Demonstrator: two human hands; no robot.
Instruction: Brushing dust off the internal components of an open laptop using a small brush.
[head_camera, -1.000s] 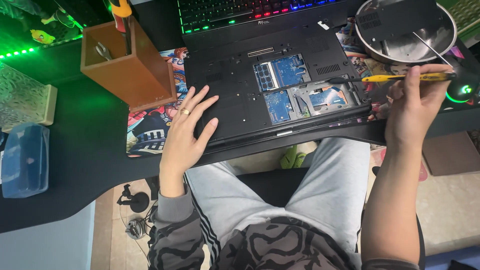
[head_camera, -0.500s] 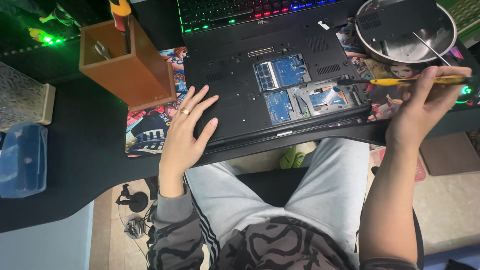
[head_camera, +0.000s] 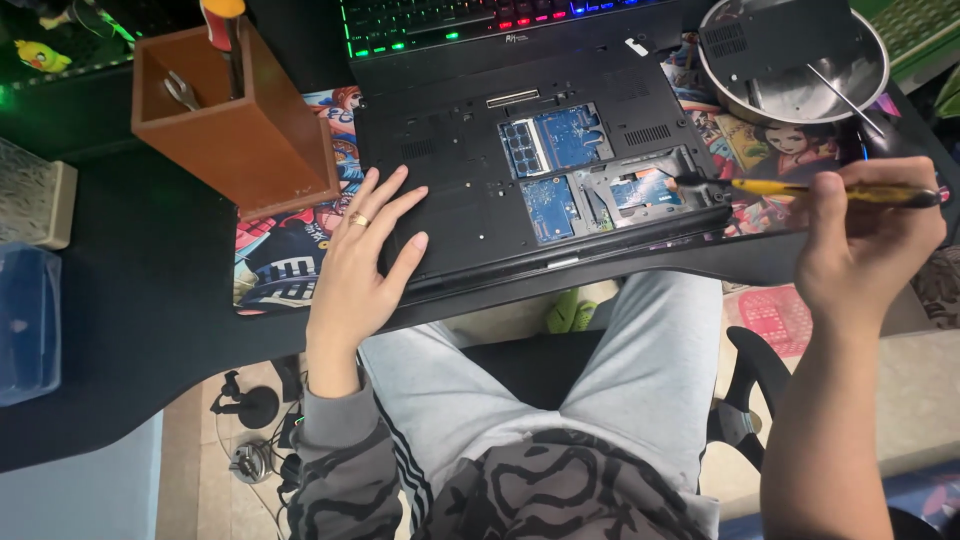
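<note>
The fingers of the right hand (head_camera: 865, 245) are closed in a pinch on a slim brush (head_camera: 800, 188) with a yellow and black handle, gripped well back on the handle so that the dark bristle end reaches out at nine o'clock. That tip rests at the right edge of the opened bay of an upturned black laptop (head_camera: 530, 180), where a metal bracket and blue circuit boards (head_camera: 560, 140) lie bare; the long hold appears chosen to keep the hand clear of the exposed parts.

The left hand (head_camera: 360, 260) is laid flat, fingers spread and grasping nothing, on the lower left of the laptop's underside, a ring seen on one finger. It seems placed there to steady the machine against the sweep of the brush.

The laptop sits on a printed cartoon desk mat (head_camera: 280, 260) at the desk's near edge, directly above the person's lap. At two o'clock from the laptop a round metal bowl (head_camera: 870, 70) holds a black cover panel (head_camera: 770, 40) and a thin rod, apparently set aside for safekeeping. At ten o'clock a brown wooden box (head_camera: 250, 140) holds tools upright. At twelve o'clock a backlit keyboard (head_camera: 480, 20) glows. A blue plastic container (head_camera: 25, 330) lies at the far left.
</note>
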